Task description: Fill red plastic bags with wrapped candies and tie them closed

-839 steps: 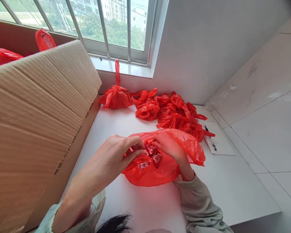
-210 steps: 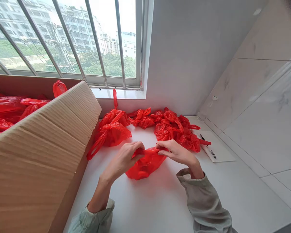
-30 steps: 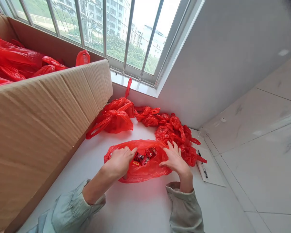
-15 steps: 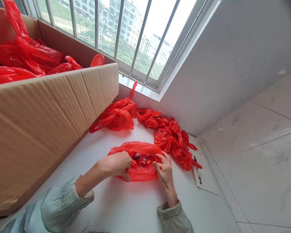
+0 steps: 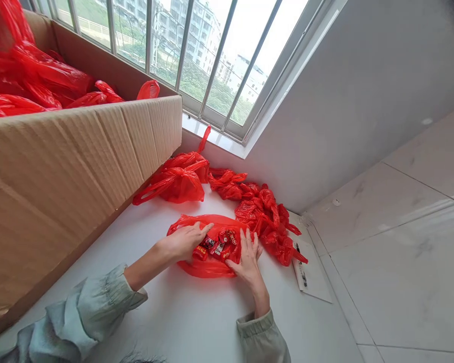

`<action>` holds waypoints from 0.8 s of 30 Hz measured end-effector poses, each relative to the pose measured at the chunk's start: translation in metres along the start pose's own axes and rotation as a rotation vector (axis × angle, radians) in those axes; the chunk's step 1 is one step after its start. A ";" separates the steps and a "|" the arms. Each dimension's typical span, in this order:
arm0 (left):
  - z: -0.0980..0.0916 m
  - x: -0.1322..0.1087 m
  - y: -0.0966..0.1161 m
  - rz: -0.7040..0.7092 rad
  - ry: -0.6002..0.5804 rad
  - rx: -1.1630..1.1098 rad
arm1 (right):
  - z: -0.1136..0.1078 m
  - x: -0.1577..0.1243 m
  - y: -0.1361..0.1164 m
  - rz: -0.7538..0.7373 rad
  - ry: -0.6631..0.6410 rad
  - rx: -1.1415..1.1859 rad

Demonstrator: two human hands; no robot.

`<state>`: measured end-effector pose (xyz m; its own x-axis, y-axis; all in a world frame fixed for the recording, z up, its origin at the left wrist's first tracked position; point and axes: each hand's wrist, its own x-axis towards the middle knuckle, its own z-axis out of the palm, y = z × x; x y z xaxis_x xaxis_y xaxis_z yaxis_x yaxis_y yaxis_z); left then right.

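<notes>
White table [image 5: 196,322] seen from above; a large cardboard box [image 5: 71,166] is stood along its left side, under the barred window [image 5: 196,55]. The box is filled with red plastic bags [image 5: 34,80], heaped above its rim.

Beyond the hands, two tied red bags [image 5: 177,179] are laid against the box's near corner, one loop handle trailing toward the left. A row of crumpled red bags [image 5: 265,217] is strung from there along the wall toward the right. A white sheet [image 5: 314,275] with a pen [image 5: 301,262] on it is laid just beside the right end of that row.

An open red bag [image 5: 206,267] is laid flat on the table, midway between the two tied bags and the person, touching the crumpled row at its right edge. Small red wrapped packets [image 5: 217,244] are seen inside its mouth.

Left hand [image 5: 185,241]: laid palm-down on the bag's left upper part, fingers extended toward the packets, grip released, nothing clenched. Right hand [image 5: 245,259]: laid on the bag's right part, fingers spread and flat, grip likewise released. The packets are lodged between the two hands, under the fingertips. Both forearms are covered by pale green sleeves [image 5: 87,315].
</notes>
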<state>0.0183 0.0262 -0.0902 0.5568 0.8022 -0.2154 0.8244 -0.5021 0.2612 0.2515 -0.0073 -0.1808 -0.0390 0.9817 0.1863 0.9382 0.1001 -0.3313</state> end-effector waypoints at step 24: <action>0.017 0.018 0.002 0.221 0.211 -0.069 | 0.017 0.034 0.016 -0.178 0.185 0.283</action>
<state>0.0314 0.0347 -0.1094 0.6828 0.7287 0.0520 0.6727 -0.6549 0.3443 0.2589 0.0304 -0.1957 -0.1060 0.9017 0.4191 0.7891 0.3327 -0.5163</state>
